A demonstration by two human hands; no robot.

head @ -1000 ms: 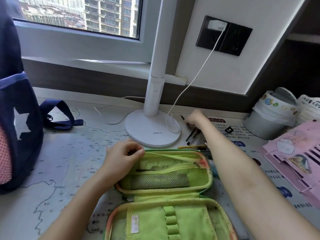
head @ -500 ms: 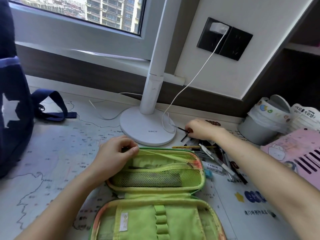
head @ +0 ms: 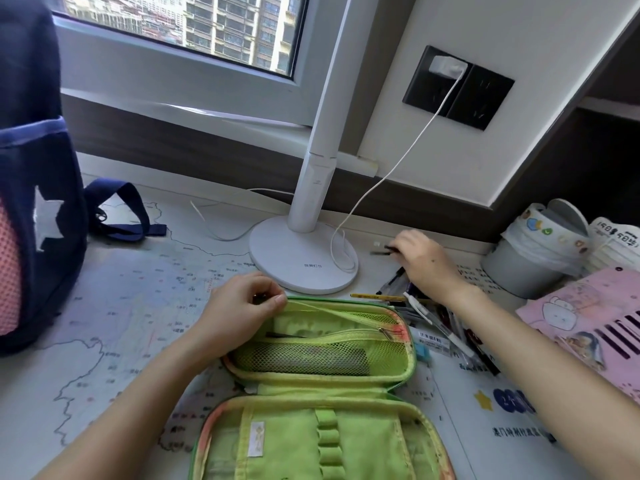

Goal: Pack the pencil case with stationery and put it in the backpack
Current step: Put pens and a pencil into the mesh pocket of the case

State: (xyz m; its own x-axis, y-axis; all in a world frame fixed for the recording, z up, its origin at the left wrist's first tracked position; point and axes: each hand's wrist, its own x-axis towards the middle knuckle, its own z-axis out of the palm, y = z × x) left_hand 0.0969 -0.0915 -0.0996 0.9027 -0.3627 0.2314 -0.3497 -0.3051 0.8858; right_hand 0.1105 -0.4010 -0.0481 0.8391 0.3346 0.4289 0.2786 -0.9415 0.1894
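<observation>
Two hands split work; left hand (head: pixel 242 306) pinches rim of open pencil case (head: pixel 322 344), steadying pocket for loading; right hand (head: pixel 420 259) closed on dark pen (head: pixel 384 251) above stationery pile (head: pixel 440 320); backpack (head: pixel 31 202) upright at far left, awaiting case.

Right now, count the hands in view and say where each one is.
2. The left hand pinches the open pencil case's far left rim; the right hand holds a dark pen beside the lamp base.

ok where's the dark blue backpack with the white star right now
The dark blue backpack with the white star stands at the head view's far left, left of the white lamp base.
</observation>
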